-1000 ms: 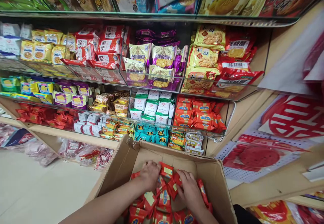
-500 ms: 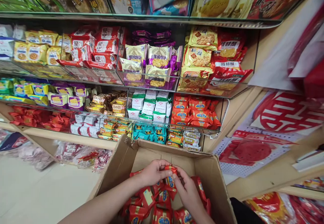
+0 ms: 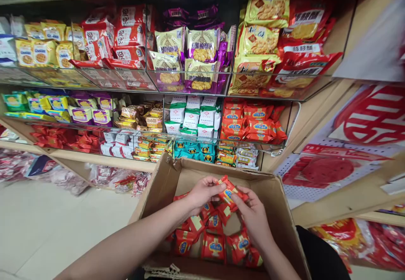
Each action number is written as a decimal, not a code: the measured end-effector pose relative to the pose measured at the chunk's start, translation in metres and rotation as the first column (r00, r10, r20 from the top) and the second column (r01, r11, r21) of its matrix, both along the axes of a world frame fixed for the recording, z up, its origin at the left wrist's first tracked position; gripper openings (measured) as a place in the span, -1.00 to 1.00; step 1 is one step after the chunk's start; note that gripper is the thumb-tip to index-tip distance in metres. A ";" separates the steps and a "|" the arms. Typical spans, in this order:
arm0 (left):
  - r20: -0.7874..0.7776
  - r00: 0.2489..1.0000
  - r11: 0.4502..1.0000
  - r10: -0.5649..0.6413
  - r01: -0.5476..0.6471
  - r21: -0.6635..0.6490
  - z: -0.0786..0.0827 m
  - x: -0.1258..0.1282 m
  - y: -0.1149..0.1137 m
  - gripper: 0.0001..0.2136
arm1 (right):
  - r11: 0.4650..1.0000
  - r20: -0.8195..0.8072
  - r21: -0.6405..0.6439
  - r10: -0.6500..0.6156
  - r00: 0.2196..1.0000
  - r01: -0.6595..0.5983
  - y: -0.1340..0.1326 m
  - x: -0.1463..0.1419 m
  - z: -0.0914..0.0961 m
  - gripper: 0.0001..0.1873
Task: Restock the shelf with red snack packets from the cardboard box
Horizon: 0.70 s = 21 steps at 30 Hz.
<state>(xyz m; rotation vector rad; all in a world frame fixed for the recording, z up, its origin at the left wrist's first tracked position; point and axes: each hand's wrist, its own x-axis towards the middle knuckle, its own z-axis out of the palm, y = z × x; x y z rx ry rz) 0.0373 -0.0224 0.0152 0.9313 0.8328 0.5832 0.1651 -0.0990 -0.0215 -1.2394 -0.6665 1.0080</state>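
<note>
Between both hands, above the open cardboard box (image 3: 262, 179), is a red snack packet (image 3: 228, 194) with a blue and gold label. My left hand (image 3: 202, 192) pinches its left end. My right hand (image 3: 255, 214) has its thumb pressed on the packet's front, with its fingers behind the right end. Below them, several matching red packets (image 3: 214, 246) lie loose on the bottom of the box, some face up, some turned over. Another red packet (image 3: 224, 213) shows just under the held one; whether a hand touches it I cannot tell.
Behind the box rises a shelf with clear-fronted bins of wrapped snacks. Matching red packets (image 3: 259, 124) fill a bin at its right, beside green-and-white packets (image 3: 191, 117). Red decorations (image 3: 329, 168) hang on a pegboard at right. Bagged goods (image 3: 66, 179) lie on the floor at left.
My hands have risen a little and moved right with the packet, which is now tilted and shows more of its label. The camera view has shifted downward, with the shelves appearing higher.
</note>
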 end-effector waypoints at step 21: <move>-0.116 0.969 0.831 0.220 -0.123 0.543 -0.005 0.009 -0.021 -0.66 | 0.924 0.500 -0.051 -0.305 0.811 0.379 -0.010 -0.024 0.014 -0.58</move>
